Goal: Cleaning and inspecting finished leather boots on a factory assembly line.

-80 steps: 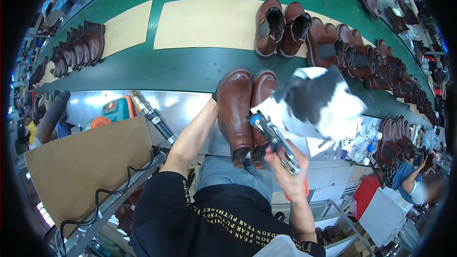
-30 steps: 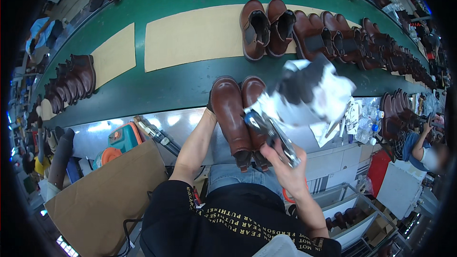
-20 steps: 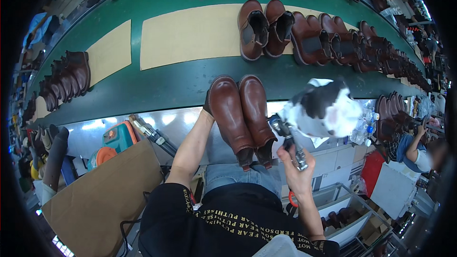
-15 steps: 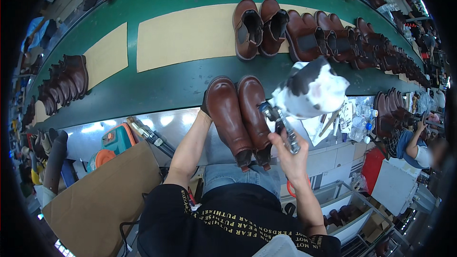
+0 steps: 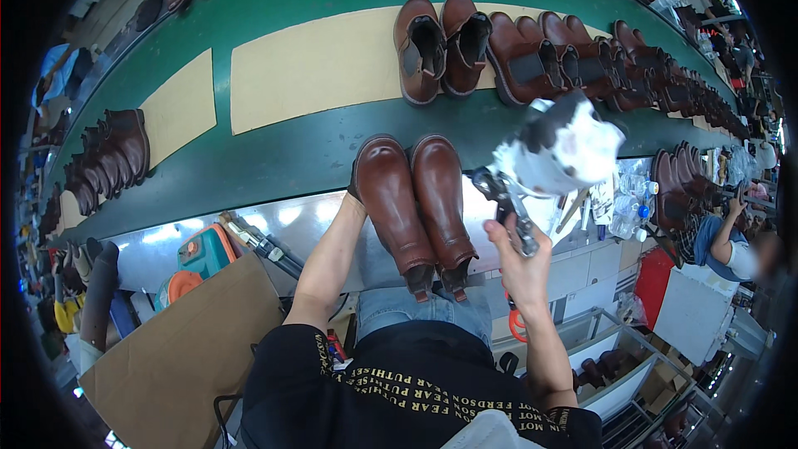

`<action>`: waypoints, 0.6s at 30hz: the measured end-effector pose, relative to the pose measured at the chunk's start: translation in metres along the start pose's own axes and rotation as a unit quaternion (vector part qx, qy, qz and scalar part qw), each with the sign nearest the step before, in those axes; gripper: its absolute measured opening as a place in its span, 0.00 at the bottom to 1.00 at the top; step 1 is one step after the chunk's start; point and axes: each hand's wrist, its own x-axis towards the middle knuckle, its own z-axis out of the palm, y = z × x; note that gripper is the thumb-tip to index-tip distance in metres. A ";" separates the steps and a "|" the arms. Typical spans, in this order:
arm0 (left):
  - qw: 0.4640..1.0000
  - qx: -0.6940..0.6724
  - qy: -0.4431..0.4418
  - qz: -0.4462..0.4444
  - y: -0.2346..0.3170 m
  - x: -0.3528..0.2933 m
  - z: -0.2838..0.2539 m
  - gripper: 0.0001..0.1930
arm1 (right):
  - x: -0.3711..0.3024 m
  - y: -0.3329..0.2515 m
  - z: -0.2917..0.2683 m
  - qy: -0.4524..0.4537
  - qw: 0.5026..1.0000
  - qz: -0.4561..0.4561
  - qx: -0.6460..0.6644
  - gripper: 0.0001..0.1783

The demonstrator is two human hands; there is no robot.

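A pair of glossy brown ankle boots, the left one (image 5: 387, 191) and the right one (image 5: 438, 191), is held side by side, toes pointing away from me. My left hand (image 5: 356, 191) grips them from the left and underneath; most of its fingers are hidden behind the left boot. To the right, my right hand (image 5: 522, 270) is closed round a metal spray gun (image 5: 524, 229). A bulky white cover with black stains (image 5: 569, 150) wraps the gun's far end, blurred by motion. The nozzle end is apart from the right boot.
Beyond lies a green bench (image 5: 299, 145) with tan cardboard sheets (image 5: 307, 71). Several brown boots (image 5: 465, 46) stand along it. Plastic bottles (image 5: 632, 208) are at the right. A large cardboard piece (image 5: 191, 341) and a teal-orange container (image 5: 204, 254) are at left. Another person (image 5: 727, 245) sits far right.
My right hand has drawn the spray gun to the right, away from the right boot. The boots remain in my left hand, almost unmoved.
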 end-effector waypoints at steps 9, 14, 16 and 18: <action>0.996 -0.075 -0.047 0.002 -0.008 0.008 -0.020 0.11 | -0.033 -0.003 0.000 -0.010 1.000 -0.023 -0.012 0.17; 0.992 -0.107 -0.062 0.012 -0.005 0.005 -0.023 0.11 | -0.024 0.006 -0.002 0.042 0.998 0.048 -0.023 0.20; 0.996 -0.085 -0.008 0.006 -0.003 0.008 -0.010 0.09 | -0.039 0.013 -0.016 0.054 0.997 0.047 -0.031 0.22; 0.999 -0.049 0.016 0.009 -0.004 0.006 -0.007 0.09 | -0.049 0.012 -0.022 0.030 0.997 -0.030 -0.062 0.23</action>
